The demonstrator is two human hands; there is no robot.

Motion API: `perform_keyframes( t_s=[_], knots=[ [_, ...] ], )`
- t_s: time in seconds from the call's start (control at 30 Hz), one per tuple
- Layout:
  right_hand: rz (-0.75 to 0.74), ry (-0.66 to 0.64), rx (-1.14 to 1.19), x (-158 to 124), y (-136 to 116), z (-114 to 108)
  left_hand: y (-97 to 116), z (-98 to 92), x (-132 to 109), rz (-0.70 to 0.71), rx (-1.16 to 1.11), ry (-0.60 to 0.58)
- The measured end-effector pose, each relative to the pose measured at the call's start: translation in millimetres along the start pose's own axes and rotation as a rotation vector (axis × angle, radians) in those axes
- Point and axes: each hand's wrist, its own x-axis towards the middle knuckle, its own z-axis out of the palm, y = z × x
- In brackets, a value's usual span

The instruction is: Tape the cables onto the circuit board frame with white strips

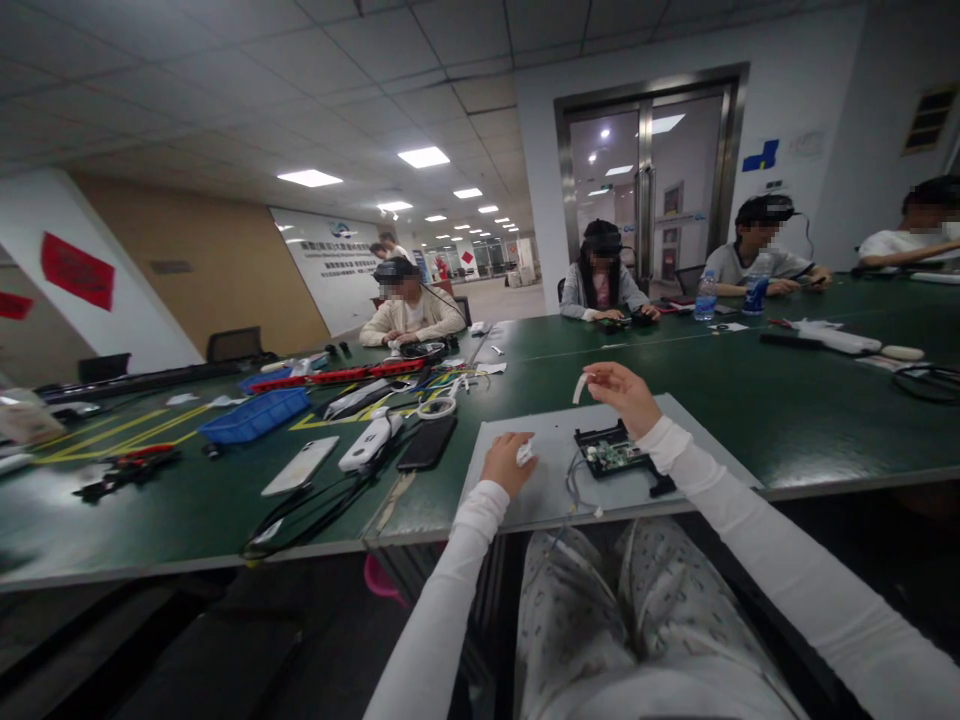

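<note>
My right hand [624,396] is raised above the board, with thumb and fingertips pinching a short white strip [580,389] that curls downward. My left hand [507,464] is closed over the left part of the grey board [546,428], around a small crumpled white piece [525,453], perhaps paper or film. Between my hands, nearer the right one, lies an open black housing with a green circuit board [616,457]. Thin grey wires [573,482] run from its left side to the board's front edge, ending in a small white connector.
Left of the grey board lie a black phone [427,443], a white device [371,440], a white phone [300,466] and black cables. A blue tray [255,416] and red-handled tools [135,462] are farther left. Several people sit across the table [825,420], near two bottles [705,296].
</note>
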Motion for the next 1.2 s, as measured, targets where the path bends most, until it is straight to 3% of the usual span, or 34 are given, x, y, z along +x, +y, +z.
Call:
perform_keyframes(
  t_s=[0.13, 0.27, 0.5, 0.73, 0.97, 1.2],
  knots=[
    [0.086, 0.067, -0.007, -9, 8, -32, 32, 20.1, 16, 0.122, -0.152, -0.150],
    [0.132, 0.149, 0.013, -16, 23, -58, 50, 41.9, 30, 0.119, -0.122, -0.335],
    [0.266, 0.312, 0.065, -19, 42, -90, 47, 57.7, 51, 0.081, -0.082, -0.351],
    [0.305, 0.280, 0.088, -29, 52, -95, 37, 57.1, 60, 0.125, -0.185, -0.341],
    [0.298, 0.238, 0.152, -32, 55, -91, 51, 52.9, 67, 0.101, -0.081, -0.442],
    [0.341, 0.229, 0.182, -32, 50, -89, 48, 54.4, 73, 0.098, -0.053, -0.416]
  ],
)
